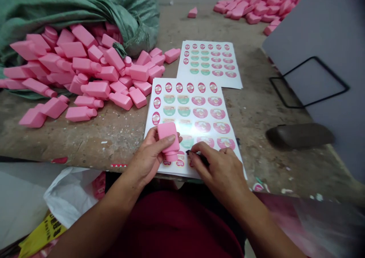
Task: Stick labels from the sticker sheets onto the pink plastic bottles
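The left hand (149, 155) holds a pink bottle (167, 134). The thumb lies across the front of the bottle, close to its neck. The other fingers go around the back, and a few tips peek out on the far side. The grip is snug around the bottle. The bottle points its neck down toward the person's tummy, and its flat, plain pink side faces up. It is above the front part of the near sticker sheet (192, 117). It is hard to tell if the bottle touches the sheet.

The right hand (222, 164) is just beside it, with its back facing up. The pointer finger is bent, and the thumb is tucked under it. They pinch a small dark tool (203, 159), so this grip is narrow. The tool's tip points at the bottle but stays apart from it. The other fingers curl in. Most of the tool is hidden, so its shape is hard to tell.

Both arms reach in from the bottom, one on each side. The far sticker sheet (211, 66) lies behind the near one on the table (131, 132). On the left, a big heap of bottles (85, 64) spills out of a green sack (138, 22).
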Available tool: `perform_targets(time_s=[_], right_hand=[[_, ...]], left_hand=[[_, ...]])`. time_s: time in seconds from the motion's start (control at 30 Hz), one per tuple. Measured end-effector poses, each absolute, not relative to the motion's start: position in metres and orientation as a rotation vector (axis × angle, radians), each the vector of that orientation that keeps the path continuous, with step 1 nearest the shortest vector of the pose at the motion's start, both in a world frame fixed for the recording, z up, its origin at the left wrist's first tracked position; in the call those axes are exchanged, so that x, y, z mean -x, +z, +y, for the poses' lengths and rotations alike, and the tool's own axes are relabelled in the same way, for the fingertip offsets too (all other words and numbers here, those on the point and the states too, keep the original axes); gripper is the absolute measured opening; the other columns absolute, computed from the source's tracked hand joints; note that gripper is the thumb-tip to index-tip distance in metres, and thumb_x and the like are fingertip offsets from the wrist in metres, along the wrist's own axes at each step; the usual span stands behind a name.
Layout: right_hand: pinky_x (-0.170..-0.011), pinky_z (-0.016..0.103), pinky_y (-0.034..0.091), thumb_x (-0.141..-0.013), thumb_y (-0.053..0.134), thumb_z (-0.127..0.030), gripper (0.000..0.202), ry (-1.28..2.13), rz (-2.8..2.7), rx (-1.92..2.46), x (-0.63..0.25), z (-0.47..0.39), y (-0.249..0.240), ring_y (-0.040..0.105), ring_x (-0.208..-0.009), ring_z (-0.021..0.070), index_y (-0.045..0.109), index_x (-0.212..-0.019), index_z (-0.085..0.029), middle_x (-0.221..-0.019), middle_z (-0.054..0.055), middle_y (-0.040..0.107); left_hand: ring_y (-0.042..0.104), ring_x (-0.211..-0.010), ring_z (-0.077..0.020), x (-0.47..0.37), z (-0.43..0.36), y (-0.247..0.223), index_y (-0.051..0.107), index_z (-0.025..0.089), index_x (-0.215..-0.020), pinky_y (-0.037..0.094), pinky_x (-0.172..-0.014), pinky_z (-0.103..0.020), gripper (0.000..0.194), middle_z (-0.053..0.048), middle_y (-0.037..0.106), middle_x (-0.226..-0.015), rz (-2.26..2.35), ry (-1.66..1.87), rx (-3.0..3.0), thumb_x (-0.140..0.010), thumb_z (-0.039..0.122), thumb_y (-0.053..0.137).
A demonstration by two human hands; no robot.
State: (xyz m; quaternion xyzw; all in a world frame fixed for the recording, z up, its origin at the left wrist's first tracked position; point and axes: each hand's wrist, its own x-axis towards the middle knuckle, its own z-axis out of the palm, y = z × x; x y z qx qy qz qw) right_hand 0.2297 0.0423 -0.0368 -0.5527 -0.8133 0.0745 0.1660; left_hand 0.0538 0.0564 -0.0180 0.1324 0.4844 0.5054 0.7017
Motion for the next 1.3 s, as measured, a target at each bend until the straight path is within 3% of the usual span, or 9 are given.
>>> perform_targets(time_s=[0.27, 0.43, 0.7, 1.07, 1.3], right_hand=[[-0.063, 0.031, 0.031, -0.092, 0.053, -0.031, 0.013, 0.349, -2.282, 1.651, -0.2300, 0.0422, -0.0348, 0.050, -0.049, 0.0196, 0.063, -0.086, -0.026, -0.064, -0.003, 0.073], [-0.062, 0.031, 0.031, -0.092, 0.051, -0.032, 0.015, 0.366, -2.261, 1.688, -0.2281, 0.0433, -0.0325, 0.051, -0.049, 0.0193, 0.064, -0.085, -0.026, -0.063, -0.003, 0.072], [-0.060, 0.030, 0.032, -0.091, 0.053, -0.038, 0.016, 0.522, -2.214, 1.738, -0.2330, 0.0439, -0.0336, 0.058, -0.057, 0.0221, 0.065, -0.088, -0.027, -0.065, -0.002, 0.072], [-0.062, 0.030, 0.029, -0.092, 0.052, -0.033, 0.018, 0.249, -2.274, 1.654, -0.2279, 0.0406, -0.0351, 0.047, -0.049, 0.0177, 0.065, -0.084, -0.025, -0.062, -0.001, 0.070], [-0.061, 0.029, 0.030, -0.092, 0.052, -0.034, 0.018, 0.374, -2.263, 1.639, -0.2282, 0.0463, -0.0343, 0.051, -0.053, 0.0191, 0.066, -0.085, -0.025, -0.063, -0.001, 0.070]], left_hand=[[0.068, -0.105, -0.0257, -0.0510, 0.0545, -0.0206, 0.058, 0.016, -0.111, 0.051, -0.081, -0.030, 0.042, -0.010, 0.069, -0.105, 1.026, 1.112, -0.309, -0.074, 0.015, 0.077], [0.068, -0.102, -0.0251, -0.0496, 0.0542, -0.0221, 0.059, 0.016, -0.110, 0.048, -0.071, -0.026, 0.042, -0.009, 0.069, -0.101, 1.041, 1.093, -0.347, -0.074, 0.020, 0.079], [0.068, -0.105, -0.0237, -0.0496, 0.0558, -0.0228, 0.056, 0.017, -0.118, 0.052, -0.088, -0.033, 0.049, -0.009, 0.068, -0.109, 1.005, 1.131, -0.277, -0.074, 0.013, 0.077], [0.067, -0.108, -0.0251, -0.0489, 0.0543, -0.0244, 0.058, 0.017, -0.116, 0.053, -0.088, -0.032, 0.046, -0.011, 0.068, -0.113, 1.011, 1.126, -0.294, -0.074, 0.015, 0.078], [0.068, -0.106, -0.0252, -0.0494, 0.0550, -0.0240, 0.058, 0.017, -0.118, 0.053, -0.085, -0.032, 0.049, -0.011, 0.069, -0.110, 0.995, 1.122, -0.301, -0.074, 0.015, 0.078]])
